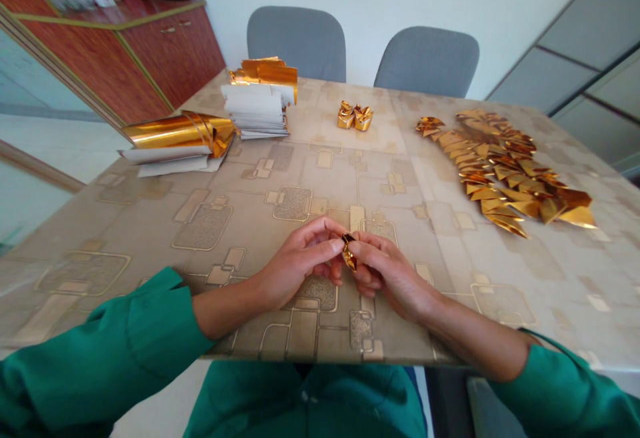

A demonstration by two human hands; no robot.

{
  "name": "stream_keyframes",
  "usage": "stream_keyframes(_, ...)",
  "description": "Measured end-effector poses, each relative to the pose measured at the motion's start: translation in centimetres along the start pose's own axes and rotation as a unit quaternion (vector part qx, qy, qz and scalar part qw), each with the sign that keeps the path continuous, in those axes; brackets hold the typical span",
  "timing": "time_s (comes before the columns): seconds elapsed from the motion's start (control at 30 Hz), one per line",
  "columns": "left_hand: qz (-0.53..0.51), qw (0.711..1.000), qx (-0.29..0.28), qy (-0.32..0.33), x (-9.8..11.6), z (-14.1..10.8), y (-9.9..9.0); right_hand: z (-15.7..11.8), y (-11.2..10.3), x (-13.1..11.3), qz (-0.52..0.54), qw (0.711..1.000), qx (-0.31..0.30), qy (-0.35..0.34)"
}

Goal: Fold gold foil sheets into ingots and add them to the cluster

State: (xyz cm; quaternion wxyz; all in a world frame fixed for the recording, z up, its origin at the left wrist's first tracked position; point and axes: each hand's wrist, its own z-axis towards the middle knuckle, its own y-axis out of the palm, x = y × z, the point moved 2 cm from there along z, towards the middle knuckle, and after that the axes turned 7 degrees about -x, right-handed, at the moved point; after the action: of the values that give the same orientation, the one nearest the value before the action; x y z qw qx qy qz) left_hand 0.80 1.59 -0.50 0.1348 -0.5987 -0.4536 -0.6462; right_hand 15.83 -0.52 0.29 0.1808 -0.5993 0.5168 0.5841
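Between my two hands, just above the near part of the table, is a small folded gold foil paper piece [349, 255]. My left hand [313, 251] pinches its left side with thumb and fingers. On the opposite side, my right hand [387, 261] grips it with the thumb on top and the other fingers curled beneath. Much of the piece is covered by my fingertips. Farther back on the table stand a couple of finished-looking gold foil folded shapes [355, 117], side by side.
A spread of overlapping folded gold foil pieces [500, 165] lies at the right. Toward the back left are a stack of gold and white paper sheets [257, 108] and a rolled gold foil bundle [175, 133]. Two grey chairs [297, 41] stand behind the patterned tablecloth [240, 318].
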Motion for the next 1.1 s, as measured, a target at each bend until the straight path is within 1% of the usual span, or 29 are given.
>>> stream_keyframes(0.1, 0.012, 1.0, -0.003, 0.004, 0.08, -0.08, -0.03, 0.02, 0.05, -0.1, -0.019, 1.0, 0.008, 0.005)
stream_keyframes(0.2, 0.039, 0.999, -0.014, 0.009, 0.03, -0.16, -0.08, 0.04, 0.04, -0.05, -0.053, 0.998, 0.022, 0.004)
stream_keyframes(0.27, 0.039, 0.999, -0.026, 0.008, -0.1, -0.12, -0.15, 0.04, 0.0, -0.03, -0.061, 0.998, 0.025, 0.001)
stream_keyframes(0.37, 0.017, 0.999, -0.036, 0.01, -0.29, 0.05, -0.32, 0.03, -0.01, -0.17, -0.05, 0.999, 0.001, 0.0)
stream_keyframes(0.47, 0.008, 0.999, -0.031, 0.018, -0.36, 0.22, -0.47, 0.01, 0.01, -0.42, -0.046, 0.999, -0.025, -0.002)
stream_keyframes(0.57, 0.013, 0.999, -0.03, 0.019, -0.43, 0.32, -0.57, -0.01, -0.14, -0.47, -0.044, 0.999, -0.022, -0.001)
stream_keyframes(0.67, 0.008, 0.999, -0.023, 0.024, -0.48, 0.43, -0.75, -0.09, -0.38, -0.33, -0.026, 0.999, -0.036, 0.001)
stream_keyframes(0.87, 0.003, 0.998, -0.032, 0.063, -0.31, 0.68, -0.82, -0.33, -0.69, -0.32, 0.037, 0.998, -0.052, -0.009)
stream_keyframes(1.03, 0.007, 0.998, -0.032, 0.056, -0.44, 0.62, -0.69, -0.23, -0.73, -0.4, 0.002, 1.0, -0.03, 0.005)
stream_keyframes(1.1, 0.01, 0.998, -0.037, 0.049, -0.58, 0.64, -0.73, -0.18, -0.77, -0.42, -0.002, 0.999, -0.033, 0.011)
